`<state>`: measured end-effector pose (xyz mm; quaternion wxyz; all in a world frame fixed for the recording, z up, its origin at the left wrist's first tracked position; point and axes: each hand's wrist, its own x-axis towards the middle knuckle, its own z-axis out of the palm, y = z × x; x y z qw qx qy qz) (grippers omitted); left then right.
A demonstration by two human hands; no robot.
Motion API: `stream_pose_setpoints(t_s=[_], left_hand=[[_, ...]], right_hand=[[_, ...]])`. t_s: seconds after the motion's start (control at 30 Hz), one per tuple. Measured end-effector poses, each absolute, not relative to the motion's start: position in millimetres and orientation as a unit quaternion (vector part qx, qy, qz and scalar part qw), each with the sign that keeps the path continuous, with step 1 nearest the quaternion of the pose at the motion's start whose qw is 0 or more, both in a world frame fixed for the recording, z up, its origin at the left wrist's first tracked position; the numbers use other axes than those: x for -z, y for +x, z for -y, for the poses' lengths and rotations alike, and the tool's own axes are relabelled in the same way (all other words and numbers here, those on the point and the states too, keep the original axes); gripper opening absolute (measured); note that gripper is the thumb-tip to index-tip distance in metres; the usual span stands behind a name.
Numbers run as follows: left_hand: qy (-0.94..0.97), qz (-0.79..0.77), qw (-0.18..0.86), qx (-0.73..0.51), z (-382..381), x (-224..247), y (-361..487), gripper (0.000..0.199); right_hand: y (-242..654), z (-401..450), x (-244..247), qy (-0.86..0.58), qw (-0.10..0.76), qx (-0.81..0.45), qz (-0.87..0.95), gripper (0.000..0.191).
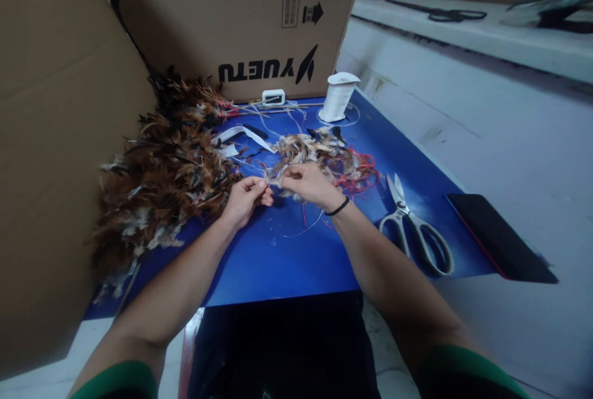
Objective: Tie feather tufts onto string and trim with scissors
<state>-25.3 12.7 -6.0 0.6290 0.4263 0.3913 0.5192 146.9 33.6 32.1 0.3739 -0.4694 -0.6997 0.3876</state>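
My left hand (249, 199) is closed in a pinch on a small tuft of feathers (269, 176), thumb against the forefinger. Right beside it, my right hand (308, 184) pinches the same wispy tuft from the other side, with a black band around the wrist. Behind and under the right hand lies a loose pile of pale and brown feathers (301, 147). Tangled red string (359, 172) sits at that pile's right side. A big heap of brown feathers (180, 164) spreads to the left of my left hand. How the tuft is held together is too small to make out.
Scissors (407, 220) lie partly open on the blue table (282, 269), right of my right forearm. A black phone (500, 235) rests at the table's right edge. A white spool (338, 97), thin sticks (296, 106) and white strips (245, 133) are farther back, before a cardboard box (222, 16).
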Motion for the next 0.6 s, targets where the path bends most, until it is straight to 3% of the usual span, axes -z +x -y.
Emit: stream_pose_setpoints(t_s=[0.6], left_hand=[[0.535, -0.406, 0.583, -0.458, -10.0, 8.1, -22.6, 0.037]], right_hand=[[161.4, -30.9, -43.8, -0.460, 0.290, -0.301, 0.783, 0.010]])
